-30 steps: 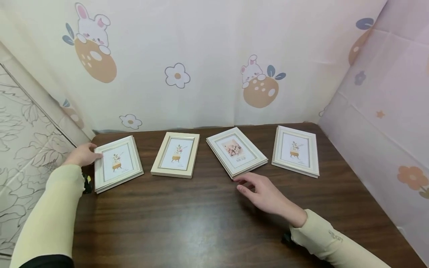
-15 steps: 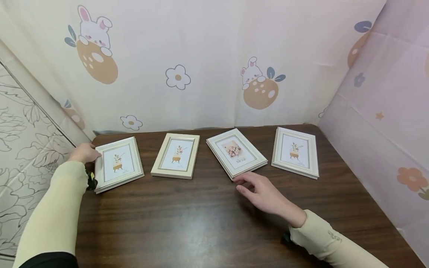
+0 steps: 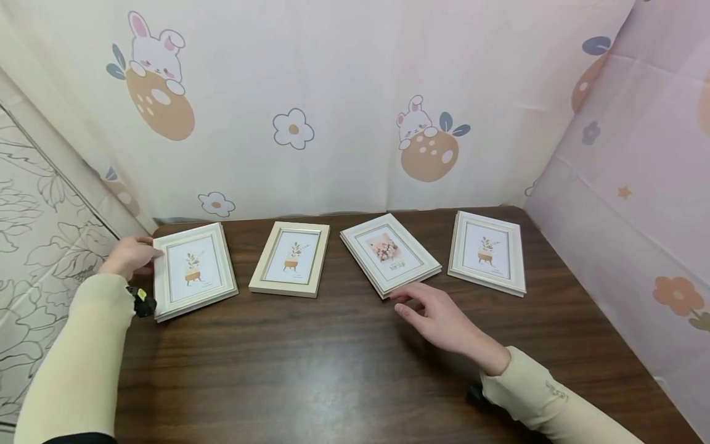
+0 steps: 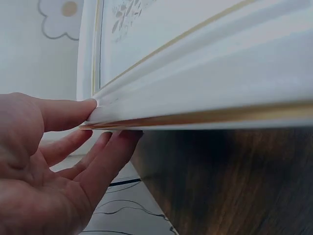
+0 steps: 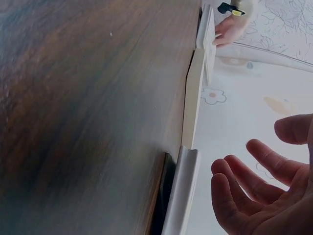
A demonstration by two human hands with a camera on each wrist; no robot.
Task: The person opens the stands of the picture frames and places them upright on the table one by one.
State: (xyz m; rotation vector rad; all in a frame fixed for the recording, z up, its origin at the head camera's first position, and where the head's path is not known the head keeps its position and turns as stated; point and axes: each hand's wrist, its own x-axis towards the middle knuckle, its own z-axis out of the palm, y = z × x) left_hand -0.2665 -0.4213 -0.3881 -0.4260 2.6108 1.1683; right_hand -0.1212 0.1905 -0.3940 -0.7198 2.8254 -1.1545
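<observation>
Four white-to-cream picture frames would be too exact a tally, so several picture frames lie in a row on the table. My left hand [image 3: 127,256] pinches the left edge of the leftmost white picture frame [image 3: 194,268], which bears a potted-plant print. In the left wrist view, the thumb presses on top of the picture frame [image 4: 205,73] and the fingers reach under it; that edge is raised off the table. My right hand [image 3: 435,317] holds nothing, fingers loosely bent, beside the near corner of a white picture frame [image 3: 391,253] with a flower print.
A cream picture frame [image 3: 291,259] lies left of centre, another white picture frame [image 3: 486,253] at the far right. All are on the dark wooden table [image 3: 310,370]. Behind hangs a curtain [image 3: 344,74] with rabbit prints; patterned cloth also covers both sides.
My left hand has shifted slightly left, and the left edge of the leftmost picture frame has risen a little. The right hand stays almost where it was.
</observation>
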